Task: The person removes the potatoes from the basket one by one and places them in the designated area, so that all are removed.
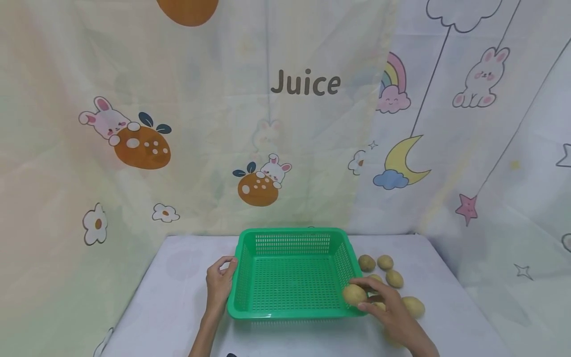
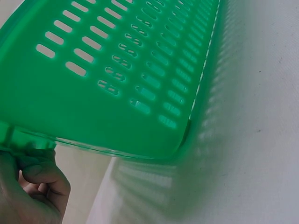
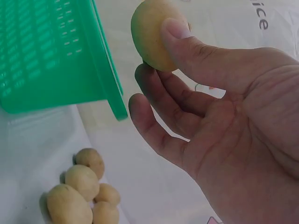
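Observation:
A green plastic basket (image 1: pixel 294 282) with slotted walls stands in the middle of the table, and nothing lies inside it. My left hand (image 1: pixel 219 282) grips its left rim, thumb and curled fingers at the edge; the left wrist view shows the same hand (image 2: pixel 35 186) at the basket's rim. Over the basket's right rim, my right hand (image 1: pixel 390 310) pinches a potato (image 1: pixel 354 294) between thumb and fingers. In the right wrist view that potato (image 3: pixel 154 35) is up beside the basket wall (image 3: pixel 56 56), held at the fingertips.
Several loose potatoes (image 1: pixel 394 278) lie on the white table (image 1: pixel 178 297) to the right of the basket, some partly hidden by my right hand. A printed cloth (image 1: pixel 312 148) hangs behind the table and along its sides. A small dark object (image 1: pixel 231 355) shows at the bottom edge.

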`<state>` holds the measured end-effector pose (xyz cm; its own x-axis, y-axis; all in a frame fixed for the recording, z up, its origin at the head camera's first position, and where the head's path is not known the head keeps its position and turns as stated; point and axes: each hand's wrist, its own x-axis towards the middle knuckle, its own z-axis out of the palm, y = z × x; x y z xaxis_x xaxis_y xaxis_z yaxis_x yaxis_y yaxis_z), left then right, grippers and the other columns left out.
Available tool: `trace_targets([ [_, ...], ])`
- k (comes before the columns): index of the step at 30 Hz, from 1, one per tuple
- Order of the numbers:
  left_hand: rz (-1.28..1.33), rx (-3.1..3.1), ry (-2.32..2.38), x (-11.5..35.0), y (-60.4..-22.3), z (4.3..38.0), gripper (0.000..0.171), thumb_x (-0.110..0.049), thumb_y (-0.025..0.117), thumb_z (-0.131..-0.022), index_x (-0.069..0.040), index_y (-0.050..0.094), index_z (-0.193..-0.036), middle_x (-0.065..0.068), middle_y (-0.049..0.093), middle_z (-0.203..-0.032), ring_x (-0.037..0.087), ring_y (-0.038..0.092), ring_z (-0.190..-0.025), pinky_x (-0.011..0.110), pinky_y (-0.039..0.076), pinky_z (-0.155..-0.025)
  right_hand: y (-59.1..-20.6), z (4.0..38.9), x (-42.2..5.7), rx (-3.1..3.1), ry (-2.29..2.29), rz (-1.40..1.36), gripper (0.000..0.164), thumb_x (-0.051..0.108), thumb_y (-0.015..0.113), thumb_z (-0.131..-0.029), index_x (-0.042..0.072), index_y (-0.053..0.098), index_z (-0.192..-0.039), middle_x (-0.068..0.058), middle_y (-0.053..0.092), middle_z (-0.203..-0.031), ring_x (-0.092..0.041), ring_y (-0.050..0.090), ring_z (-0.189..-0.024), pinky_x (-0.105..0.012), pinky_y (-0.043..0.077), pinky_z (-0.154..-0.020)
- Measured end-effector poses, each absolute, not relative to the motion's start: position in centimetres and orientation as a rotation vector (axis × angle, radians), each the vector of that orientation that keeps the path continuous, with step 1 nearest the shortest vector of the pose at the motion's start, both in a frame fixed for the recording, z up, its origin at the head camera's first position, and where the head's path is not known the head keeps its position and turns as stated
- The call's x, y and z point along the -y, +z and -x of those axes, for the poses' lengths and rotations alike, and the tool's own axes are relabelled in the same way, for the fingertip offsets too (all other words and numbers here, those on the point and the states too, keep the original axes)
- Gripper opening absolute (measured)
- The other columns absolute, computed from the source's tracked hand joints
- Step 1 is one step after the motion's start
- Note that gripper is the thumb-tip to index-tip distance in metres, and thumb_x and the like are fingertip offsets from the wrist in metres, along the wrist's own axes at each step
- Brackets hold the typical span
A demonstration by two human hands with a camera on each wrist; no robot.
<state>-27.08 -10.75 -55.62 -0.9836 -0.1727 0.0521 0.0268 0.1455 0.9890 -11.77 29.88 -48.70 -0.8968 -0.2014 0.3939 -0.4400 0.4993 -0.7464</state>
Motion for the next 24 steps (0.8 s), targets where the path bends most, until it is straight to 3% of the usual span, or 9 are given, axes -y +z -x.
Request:
trace_targets([
  [8,-0.145,2.253,-1.96,10.7,-55.6,27.1,0.034,-0.026,0.061,-0.114,0.002,0.072,-0.128,0.018,0.082,-0.085,0.02,0.077,-0.063,0.025,0.059,-0.057,-49.2,11.0,-31.6,2.473,1.294,-0.541,0.043,-0.004,0.077,-0.096,-0.003,0.065,-0.137,0.008,0.075,-0.133,0.009,0.065,-0.116,-0.027,0.062,-0.081],
  [12,-0.145,2.258,-1.952,10.7,-55.6,27.2,0.035,-0.027,0.06,-0.114,0.002,0.072,-0.128,0.017,0.082,-0.084,0.019,0.077,-0.063,0.025,0.059,-0.057,-49.3,10.7,-32.7,2.494,1.246,-0.507,0.046,-0.003,0.078,-0.094,-0.001,0.065,-0.138,0.01,0.075,-0.132,0.009,0.066,-0.115,-0.027,0.062,-0.08],
  [15,-0.138,2.257,-1.953,10.7,-55.6,27.1,0.035,-0.027,0.061,-0.114,0.003,0.072,-0.128,0.017,0.082,-0.084,0.019,0.077,-0.062,0.025,0.059,-0.057,-49.6,10.4,-33.5,2.523,1.234,-0.43,0.046,0.0,0.08,-0.094,0.0,0.066,-0.138,0.011,0.075,-0.13,0.007,0.066,-0.112,-0.026,0.062,-0.079],
  [21,-0.133,2.255,-1.955,10.7,-55.6,27.1,0.034,-0.026,0.06,-0.114,0.002,0.072,-0.127,0.017,0.081,-0.082,0.019,0.076,-0.061,0.026,0.059,-0.056,-50.3,9.6,-34.8,2.581,1.244,-0.251,0.044,0.006,0.082,-0.095,-0.001,0.067,-0.136,0.025,0.07,-0.125,0.013,0.062,-0.108,-0.025,0.061,-0.077],
  [24,-0.142,2.254,-1.949,10.7,-55.6,27.2,0.033,-0.027,0.061,-0.114,0.001,0.073,-0.127,0.017,0.081,-0.081,0.019,0.076,-0.06,0.026,0.059,-0.056,-50.5,9.2,-35.2,2.621,1.224,-0.192,0.043,0.006,0.082,-0.095,0.0,0.068,-0.135,0.016,0.074,-0.125,0.014,0.062,-0.107,-0.026,0.062,-0.077],
])
